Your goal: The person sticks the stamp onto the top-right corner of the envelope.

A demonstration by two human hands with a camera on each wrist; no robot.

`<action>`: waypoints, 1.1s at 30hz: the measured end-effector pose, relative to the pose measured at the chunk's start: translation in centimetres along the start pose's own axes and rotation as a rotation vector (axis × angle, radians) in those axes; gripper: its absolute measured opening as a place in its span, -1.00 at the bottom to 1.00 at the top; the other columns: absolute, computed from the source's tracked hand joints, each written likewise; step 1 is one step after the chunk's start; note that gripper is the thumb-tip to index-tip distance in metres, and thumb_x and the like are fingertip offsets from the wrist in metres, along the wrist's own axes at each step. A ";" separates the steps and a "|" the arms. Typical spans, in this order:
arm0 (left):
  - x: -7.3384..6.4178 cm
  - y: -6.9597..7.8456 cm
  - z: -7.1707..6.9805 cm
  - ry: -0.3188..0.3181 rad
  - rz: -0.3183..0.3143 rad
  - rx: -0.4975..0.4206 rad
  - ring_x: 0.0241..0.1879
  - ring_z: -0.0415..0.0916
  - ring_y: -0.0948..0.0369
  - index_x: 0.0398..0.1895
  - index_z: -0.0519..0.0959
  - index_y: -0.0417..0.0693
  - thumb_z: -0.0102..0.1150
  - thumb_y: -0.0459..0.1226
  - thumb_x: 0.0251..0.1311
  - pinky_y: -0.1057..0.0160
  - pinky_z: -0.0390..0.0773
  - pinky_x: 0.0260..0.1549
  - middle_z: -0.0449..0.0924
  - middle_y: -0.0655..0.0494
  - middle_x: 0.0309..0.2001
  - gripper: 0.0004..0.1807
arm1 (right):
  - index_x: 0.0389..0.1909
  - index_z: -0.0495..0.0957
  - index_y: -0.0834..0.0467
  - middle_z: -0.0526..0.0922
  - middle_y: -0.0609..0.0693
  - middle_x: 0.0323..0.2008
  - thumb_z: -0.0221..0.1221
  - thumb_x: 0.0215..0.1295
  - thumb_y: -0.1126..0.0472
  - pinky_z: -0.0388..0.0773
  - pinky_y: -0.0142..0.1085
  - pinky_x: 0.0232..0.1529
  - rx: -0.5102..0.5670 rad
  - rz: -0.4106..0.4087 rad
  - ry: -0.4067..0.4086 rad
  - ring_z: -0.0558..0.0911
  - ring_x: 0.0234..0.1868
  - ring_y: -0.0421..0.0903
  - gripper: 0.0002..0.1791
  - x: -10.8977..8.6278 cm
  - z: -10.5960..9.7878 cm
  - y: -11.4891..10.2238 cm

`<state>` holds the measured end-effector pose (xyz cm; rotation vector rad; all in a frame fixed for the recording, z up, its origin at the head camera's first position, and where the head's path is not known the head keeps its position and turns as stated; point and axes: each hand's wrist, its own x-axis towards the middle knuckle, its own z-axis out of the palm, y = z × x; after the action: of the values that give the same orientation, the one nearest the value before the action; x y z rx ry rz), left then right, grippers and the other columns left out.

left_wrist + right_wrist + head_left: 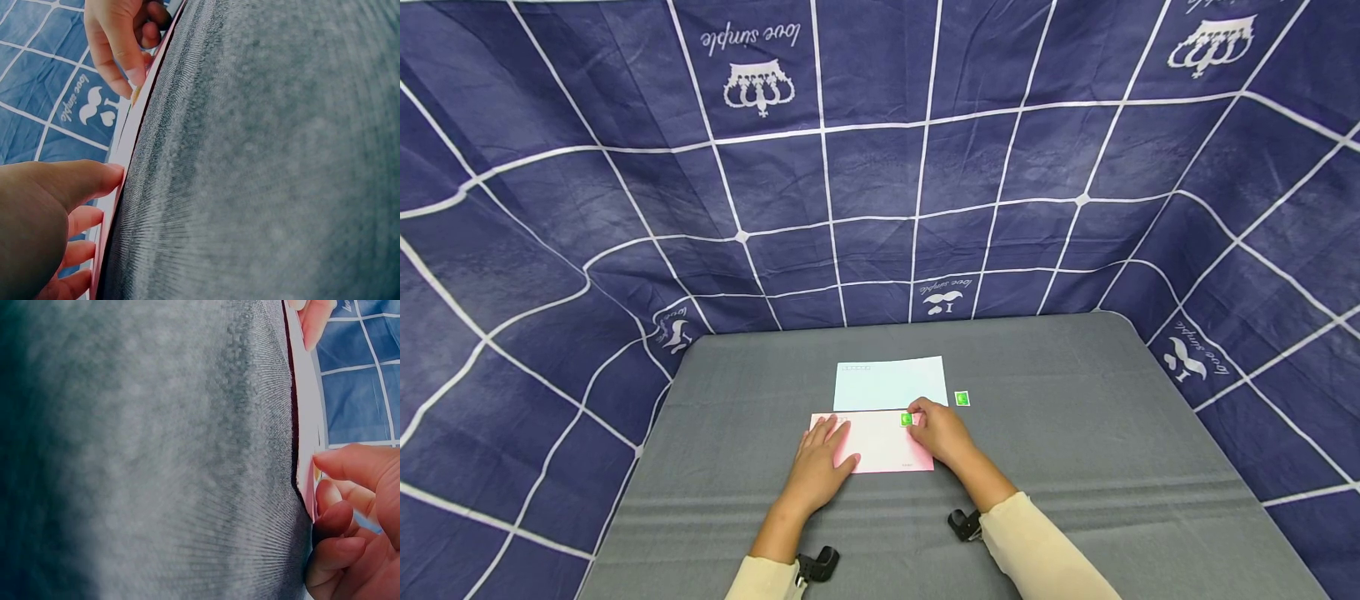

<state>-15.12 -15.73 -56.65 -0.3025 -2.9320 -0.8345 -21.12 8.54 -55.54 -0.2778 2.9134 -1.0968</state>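
Note:
A pink-and-white envelope [880, 446] lies on the grey table. My left hand [818, 468] rests on its left end with the fingers spread; the left wrist view shows the thumb [100, 178] on the envelope's near edge. At the upper right corner of that envelope, my right hand [942, 432] pinches a small green stamp [907, 420] between thumb and index finger, close against the paper. In the right wrist view the other fingers [337, 553] are curled, and the stamp is mostly hidden.
A pale blue envelope [891, 383] lies just beyond the pink one. Right of it is a second green stamp [962, 398]. Blue checked cloth [880, 167] walls in the grey tabletop [1075, 433] at the back and both sides.

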 end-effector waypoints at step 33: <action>0.0 0.3 0.1 0.024 -0.031 0.002 0.50 0.19 -0.21 0.35 0.44 -0.28 0.36 -0.11 0.19 -0.29 0.15 0.46 0.35 -0.24 0.43 -0.30 | -0.07 0.63 0.15 0.47 -0.16 -0.60 0.32 0.22 0.25 0.28 -0.43 -0.55 0.114 -0.003 0.018 0.38 -0.59 -0.26 -0.74 -0.8 -0.5 0.3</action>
<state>-15.10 -15.44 -56.55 -0.2453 -2.9221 -0.8333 -20.42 9.22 -55.38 -0.2711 2.8529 -1.2670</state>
